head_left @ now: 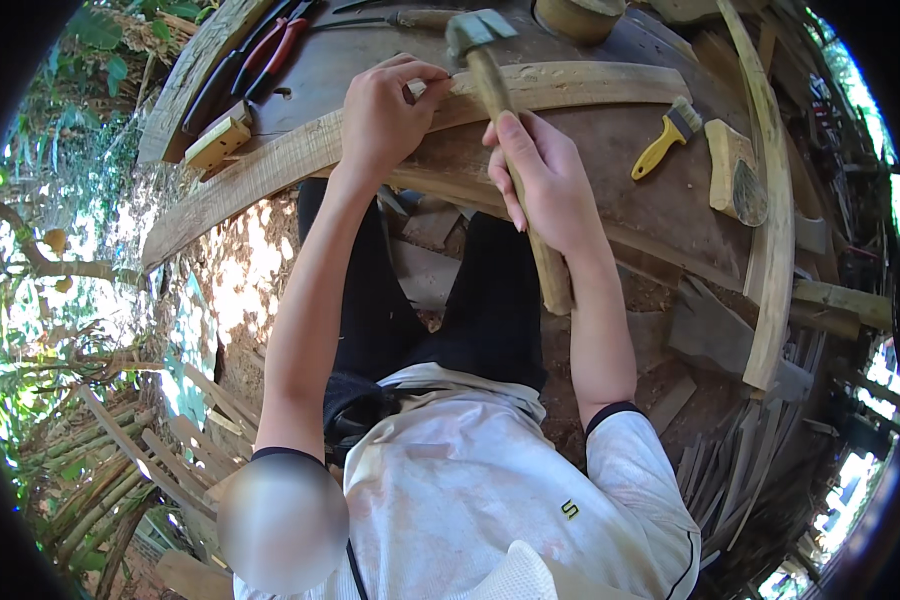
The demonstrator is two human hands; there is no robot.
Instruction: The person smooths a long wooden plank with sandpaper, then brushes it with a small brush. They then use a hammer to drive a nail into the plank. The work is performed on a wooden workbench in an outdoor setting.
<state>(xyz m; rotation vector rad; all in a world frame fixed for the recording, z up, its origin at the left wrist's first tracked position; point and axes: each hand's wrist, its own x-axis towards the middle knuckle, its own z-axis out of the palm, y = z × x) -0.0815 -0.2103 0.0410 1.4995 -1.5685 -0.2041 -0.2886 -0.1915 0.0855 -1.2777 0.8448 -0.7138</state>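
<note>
My right hand [548,185] is wrapped round the wooden handle of a hammer [488,75]. The hammer's metal head is up, above the far edge of a long wooden strip [580,86]. That strip lies across the brown work surface, its left end jutting out past the edge. My left hand [388,115] rests on the strip, left of the hammer head. Its thumb and forefinger are pinched together close to the wood. What they hold, if anything, is too small to make out.
Red-handled pliers [275,48] and a small wooden block [218,142] lie at the far left. A yellow-handled brush [668,138], another block [730,165] and a long wooden strip [770,230] sit on the right. A round wooden piece [580,18] stands at the back.
</note>
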